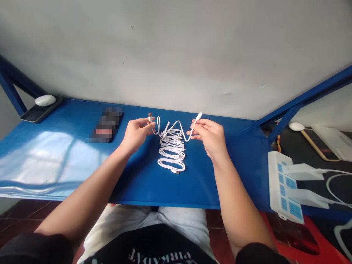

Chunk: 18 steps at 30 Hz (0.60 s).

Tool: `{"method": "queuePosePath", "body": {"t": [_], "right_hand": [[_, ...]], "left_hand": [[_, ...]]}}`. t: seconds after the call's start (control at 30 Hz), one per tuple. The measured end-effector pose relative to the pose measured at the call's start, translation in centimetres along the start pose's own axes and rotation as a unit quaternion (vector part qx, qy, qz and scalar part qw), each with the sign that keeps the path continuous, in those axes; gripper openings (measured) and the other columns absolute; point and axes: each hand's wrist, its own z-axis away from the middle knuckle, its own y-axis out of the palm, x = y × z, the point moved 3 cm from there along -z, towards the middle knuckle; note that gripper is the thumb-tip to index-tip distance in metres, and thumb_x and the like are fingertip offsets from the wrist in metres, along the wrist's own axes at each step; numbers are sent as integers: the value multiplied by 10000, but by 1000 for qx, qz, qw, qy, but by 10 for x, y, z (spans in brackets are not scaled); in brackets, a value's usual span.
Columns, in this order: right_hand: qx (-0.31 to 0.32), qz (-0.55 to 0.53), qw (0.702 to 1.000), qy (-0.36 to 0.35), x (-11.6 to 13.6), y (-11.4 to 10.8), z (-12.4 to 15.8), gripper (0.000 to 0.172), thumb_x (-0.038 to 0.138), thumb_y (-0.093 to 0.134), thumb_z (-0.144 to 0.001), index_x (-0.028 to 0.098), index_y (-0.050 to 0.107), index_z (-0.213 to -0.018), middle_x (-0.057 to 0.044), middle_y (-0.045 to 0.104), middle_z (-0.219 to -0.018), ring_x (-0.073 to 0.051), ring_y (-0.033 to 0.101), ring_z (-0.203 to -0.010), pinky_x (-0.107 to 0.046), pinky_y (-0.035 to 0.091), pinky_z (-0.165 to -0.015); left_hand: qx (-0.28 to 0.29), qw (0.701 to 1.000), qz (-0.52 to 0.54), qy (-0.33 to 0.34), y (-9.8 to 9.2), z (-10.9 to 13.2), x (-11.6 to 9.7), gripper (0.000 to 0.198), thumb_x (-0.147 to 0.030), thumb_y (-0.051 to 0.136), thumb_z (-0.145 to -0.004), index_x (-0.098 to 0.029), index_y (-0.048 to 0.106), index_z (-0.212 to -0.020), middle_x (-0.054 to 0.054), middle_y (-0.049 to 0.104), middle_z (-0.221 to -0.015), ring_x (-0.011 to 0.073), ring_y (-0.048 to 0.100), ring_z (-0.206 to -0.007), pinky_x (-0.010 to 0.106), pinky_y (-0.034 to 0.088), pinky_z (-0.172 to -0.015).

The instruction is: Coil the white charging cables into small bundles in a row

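Note:
My left hand (136,134) is closed in a pinch on one end of a white cable (176,128), its plug poking up above my fingers. My right hand (209,136) pinches the other end, whose white plug points up and away. The cable sags in a wavy line between both hands. Below it, a pile of several white coiled cables (172,156) lies on the blue table (68,154), between my wrists.
A dark blurred object (106,124) lies left of my left hand. A dark tray with a white oval thing (45,100) sits at the far left corner. A white power strip (286,187) with two plugged adapters lies at the right edge. A grey wall stands behind.

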Motion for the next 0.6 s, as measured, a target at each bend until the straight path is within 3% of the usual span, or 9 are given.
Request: {"method": "queuePosePath", "body": {"t": [0.13,0.27,0.33,0.43,0.6], "right_hand": [[-35,20,999,18,6,-29,-9,274,356,845,-667,142,762,-817,-70,745,-783,-185,746,-687,-224,589,-525],[-112,33,993,18,12,-74,-7,265,316,875,-625,137,787,-798,-83,756,-756,-148,707,-630,-207,587,-521],[-156,40,987,9,13,-100,0,259,318,884,-610,153,791,-787,-71,756,-742,-141,694,-606,-215,598,-522],[-226,67,972,0,8,-143,16,263,314,892,-583,175,797,-786,-63,758,-748,-158,713,-630,-251,639,-581],[-333,123,935,-10,-8,-212,43,159,308,880,-624,260,778,-736,-81,756,-796,-261,751,-742,-444,680,-759]], "left_hand": [[3,998,-65,1,-22,-7,-14,391,-283,928,-638,-128,788,-969,64,717,-788,199,694,-732,458,623,-824],[-26,996,-87,3,-52,0,-35,494,-290,941,-638,-84,749,-1043,45,719,-775,206,690,-736,483,621,-807],[-73,991,-113,17,-69,9,-43,398,-340,926,-658,-89,765,-921,30,715,-755,174,667,-705,428,616,-780],[-114,979,-171,1,-89,28,-50,338,-346,908,-668,-141,786,-907,-1,693,-671,145,645,-644,336,581,-698],[-174,967,-187,-19,-107,61,-59,314,-302,909,-611,-182,792,-876,-4,745,-740,140,666,-692,302,593,-719]]}}
